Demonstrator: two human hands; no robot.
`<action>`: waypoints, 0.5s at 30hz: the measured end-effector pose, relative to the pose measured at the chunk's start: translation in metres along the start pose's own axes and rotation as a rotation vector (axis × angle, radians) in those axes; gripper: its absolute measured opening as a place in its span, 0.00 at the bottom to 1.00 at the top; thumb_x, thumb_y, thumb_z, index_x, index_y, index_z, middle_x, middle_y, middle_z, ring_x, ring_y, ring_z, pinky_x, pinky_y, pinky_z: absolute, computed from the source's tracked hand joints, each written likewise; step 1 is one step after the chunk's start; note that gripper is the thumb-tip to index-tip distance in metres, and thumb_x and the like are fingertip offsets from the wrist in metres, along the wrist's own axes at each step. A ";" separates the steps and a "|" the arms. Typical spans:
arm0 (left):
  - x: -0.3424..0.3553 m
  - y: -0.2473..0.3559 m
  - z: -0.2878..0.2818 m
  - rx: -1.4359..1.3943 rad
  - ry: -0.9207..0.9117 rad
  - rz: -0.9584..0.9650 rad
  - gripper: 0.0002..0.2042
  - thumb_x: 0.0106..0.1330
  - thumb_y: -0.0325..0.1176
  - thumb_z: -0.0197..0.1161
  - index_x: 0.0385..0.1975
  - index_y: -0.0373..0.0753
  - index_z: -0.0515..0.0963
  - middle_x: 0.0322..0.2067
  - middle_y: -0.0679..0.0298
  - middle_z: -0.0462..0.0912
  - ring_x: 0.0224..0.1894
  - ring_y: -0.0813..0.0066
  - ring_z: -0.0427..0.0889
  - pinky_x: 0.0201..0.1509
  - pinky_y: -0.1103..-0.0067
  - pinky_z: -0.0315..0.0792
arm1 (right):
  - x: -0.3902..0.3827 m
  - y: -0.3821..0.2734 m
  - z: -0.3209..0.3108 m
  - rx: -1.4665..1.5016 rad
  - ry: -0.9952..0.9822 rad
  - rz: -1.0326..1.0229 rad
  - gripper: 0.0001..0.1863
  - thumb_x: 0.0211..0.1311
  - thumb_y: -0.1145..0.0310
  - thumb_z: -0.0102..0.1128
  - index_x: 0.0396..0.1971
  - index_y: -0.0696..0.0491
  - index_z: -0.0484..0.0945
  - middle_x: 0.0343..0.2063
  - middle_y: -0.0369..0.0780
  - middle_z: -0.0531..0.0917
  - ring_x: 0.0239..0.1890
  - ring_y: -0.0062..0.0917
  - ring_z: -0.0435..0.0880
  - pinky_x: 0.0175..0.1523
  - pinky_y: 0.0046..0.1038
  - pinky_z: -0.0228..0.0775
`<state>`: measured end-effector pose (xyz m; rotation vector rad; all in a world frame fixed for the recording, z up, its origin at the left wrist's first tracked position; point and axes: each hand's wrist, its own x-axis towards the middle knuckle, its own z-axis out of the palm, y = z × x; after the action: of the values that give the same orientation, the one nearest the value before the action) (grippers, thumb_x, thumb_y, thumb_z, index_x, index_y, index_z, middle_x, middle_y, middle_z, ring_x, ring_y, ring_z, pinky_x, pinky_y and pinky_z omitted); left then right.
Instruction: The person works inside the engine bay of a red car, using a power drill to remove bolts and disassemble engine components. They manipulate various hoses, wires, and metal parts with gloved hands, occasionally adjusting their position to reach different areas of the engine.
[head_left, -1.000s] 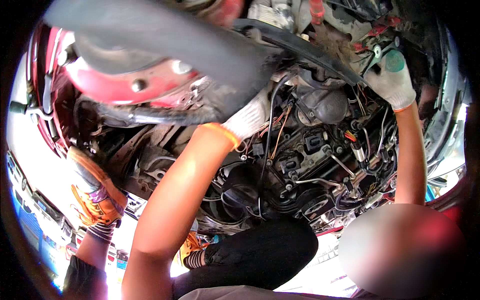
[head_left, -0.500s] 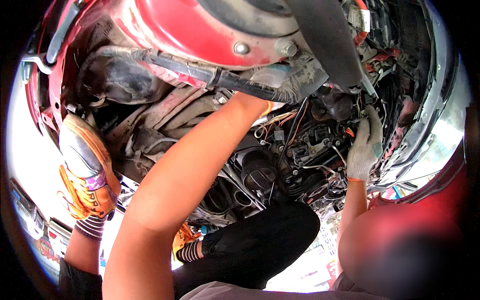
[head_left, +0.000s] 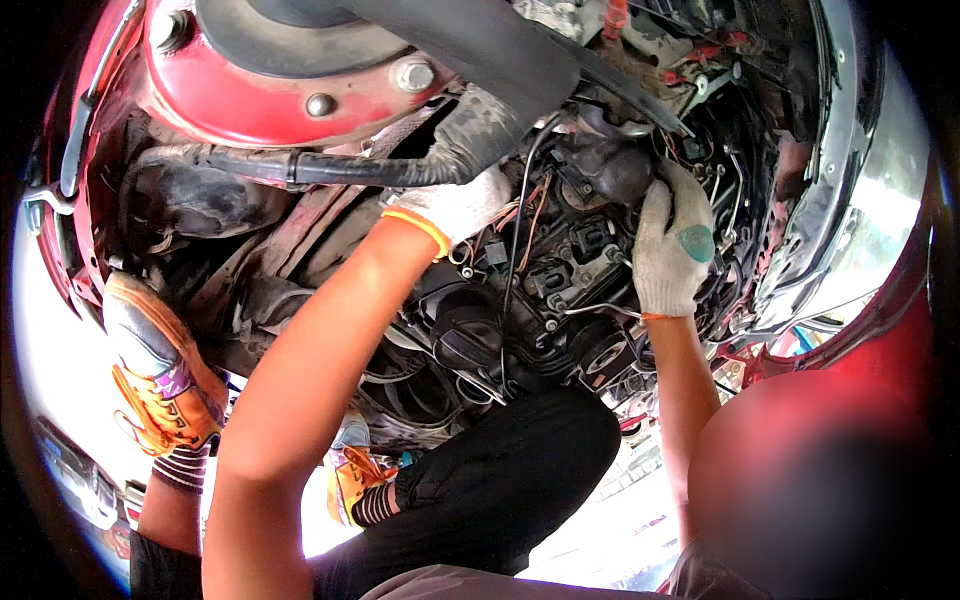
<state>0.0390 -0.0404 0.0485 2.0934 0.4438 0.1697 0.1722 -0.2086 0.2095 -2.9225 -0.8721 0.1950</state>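
Observation:
My left hand [head_left: 468, 208], in a white knit glove with an orange cuff, reaches under a thick black wrapped hose [head_left: 350, 170]. Its fingers are hidden by the hose and the parts beyond, so what it holds cannot be made out. Thin wires [head_left: 520, 212] and a black cable [head_left: 508, 290] run beside it. My right hand [head_left: 675, 245], in a white glove with a green patch, lies against the side of a rounded black housing [head_left: 612, 172]. Its fingers are stretched forward and slightly apart; the tips are partly lost in shadow. Below lies the engine [head_left: 570, 270] with its metal pipes.
A red strut tower [head_left: 240, 105] with bolts stands at the top left, crossed by a broad black strip [head_left: 470, 50]. My bent leg [head_left: 510, 470] and orange shoes [head_left: 165, 390] are among the engine bay parts. A blurred red and dark round shape [head_left: 800, 480] fills the lower right.
The whole view has shifted, so the engine bay sits further left. More of my left glove shows beside the hose. My right hand is now up against the rounded black housing.

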 end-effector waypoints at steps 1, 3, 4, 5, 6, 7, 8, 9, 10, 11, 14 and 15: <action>0.002 -0.002 -0.001 -0.038 -0.025 0.001 0.09 0.64 0.36 0.64 0.37 0.43 0.90 0.31 0.51 0.87 0.34 0.51 0.86 0.44 0.61 0.78 | 0.000 -0.001 -0.001 -0.006 0.009 -0.001 0.15 0.70 0.67 0.57 0.50 0.60 0.82 0.47 0.51 0.85 0.50 0.49 0.83 0.60 0.46 0.73; 0.001 0.001 -0.001 0.055 0.037 0.055 0.10 0.65 0.37 0.63 0.36 0.42 0.89 0.32 0.49 0.88 0.37 0.49 0.86 0.47 0.59 0.78 | -0.001 -0.001 -0.002 -0.015 0.017 0.000 0.15 0.70 0.67 0.57 0.50 0.60 0.82 0.47 0.51 0.85 0.50 0.49 0.83 0.60 0.46 0.73; 0.003 0.004 -0.002 0.084 0.053 0.060 0.10 0.65 0.38 0.63 0.36 0.41 0.89 0.33 0.49 0.88 0.38 0.48 0.86 0.47 0.59 0.78 | -0.001 0.000 -0.003 -0.016 0.016 0.001 0.15 0.70 0.67 0.57 0.50 0.60 0.82 0.47 0.51 0.85 0.50 0.48 0.83 0.60 0.46 0.73; 0.005 0.010 -0.002 0.072 0.030 0.019 0.11 0.66 0.38 0.62 0.35 0.40 0.88 0.32 0.48 0.87 0.38 0.47 0.86 0.47 0.58 0.77 | 0.000 0.000 -0.003 -0.019 0.015 0.002 0.15 0.70 0.67 0.57 0.50 0.60 0.82 0.47 0.51 0.85 0.50 0.48 0.83 0.60 0.46 0.73; 0.002 0.009 0.000 0.082 -0.013 -0.009 0.11 0.66 0.38 0.62 0.34 0.40 0.88 0.32 0.48 0.87 0.38 0.47 0.86 0.48 0.58 0.77 | 0.000 -0.001 -0.002 -0.012 0.012 0.002 0.15 0.70 0.67 0.57 0.50 0.60 0.82 0.47 0.51 0.85 0.51 0.48 0.83 0.60 0.45 0.73; 0.002 0.009 0.000 0.093 -0.053 -0.037 0.11 0.66 0.39 0.62 0.34 0.40 0.88 0.32 0.48 0.87 0.38 0.47 0.86 0.48 0.57 0.77 | 0.001 -0.002 -0.001 -0.005 0.009 0.001 0.15 0.70 0.67 0.57 0.50 0.60 0.82 0.47 0.51 0.85 0.51 0.48 0.83 0.60 0.45 0.73; -0.002 0.006 0.002 0.124 -0.114 -0.046 0.12 0.65 0.40 0.62 0.33 0.40 0.88 0.31 0.47 0.87 0.38 0.47 0.86 0.47 0.57 0.77 | 0.001 -0.004 0.000 0.001 0.005 0.001 0.15 0.70 0.68 0.57 0.50 0.60 0.81 0.47 0.51 0.85 0.51 0.47 0.83 0.60 0.45 0.73; -0.003 0.009 0.001 0.166 -0.087 0.008 0.12 0.65 0.41 0.62 0.34 0.40 0.88 0.31 0.47 0.86 0.38 0.46 0.86 0.47 0.57 0.77 | 0.001 -0.003 0.000 -0.007 0.006 -0.001 0.15 0.70 0.68 0.58 0.50 0.60 0.81 0.47 0.51 0.85 0.51 0.47 0.83 0.60 0.45 0.73; -0.003 0.009 0.000 0.214 -0.055 0.061 0.12 0.65 0.41 0.62 0.34 0.40 0.88 0.30 0.47 0.86 0.38 0.46 0.86 0.47 0.56 0.77 | 0.001 -0.003 0.000 -0.016 0.007 -0.004 0.14 0.70 0.68 0.58 0.50 0.60 0.81 0.47 0.51 0.85 0.50 0.47 0.83 0.60 0.45 0.73; -0.003 0.010 -0.002 0.262 -0.019 0.113 0.13 0.65 0.42 0.63 0.34 0.40 0.88 0.30 0.47 0.86 0.37 0.46 0.86 0.47 0.56 0.77 | 0.001 -0.003 0.000 -0.024 0.007 -0.007 0.14 0.70 0.68 0.58 0.50 0.60 0.81 0.46 0.51 0.85 0.50 0.47 0.83 0.60 0.45 0.73; 0.009 0.011 -0.009 0.088 -0.102 0.070 0.12 0.67 0.39 0.61 0.40 0.40 0.86 0.33 0.48 0.86 0.39 0.48 0.86 0.49 0.58 0.77 | 0.000 0.005 0.005 -0.077 0.041 -0.050 0.14 0.70 0.69 0.58 0.49 0.60 0.81 0.46 0.50 0.85 0.49 0.47 0.83 0.59 0.45 0.73; 0.012 0.011 -0.014 0.051 -0.182 0.055 0.11 0.67 0.37 0.60 0.42 0.41 0.86 0.35 0.49 0.87 0.39 0.49 0.86 0.50 0.59 0.78 | 0.000 0.003 0.004 -0.067 0.040 -0.049 0.14 0.70 0.69 0.58 0.49 0.59 0.81 0.46 0.50 0.85 0.49 0.48 0.83 0.59 0.45 0.73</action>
<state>0.0489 -0.0301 0.0649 2.1497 0.2841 -0.0001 0.1730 -0.2109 0.2056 -2.9509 -0.9614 0.1053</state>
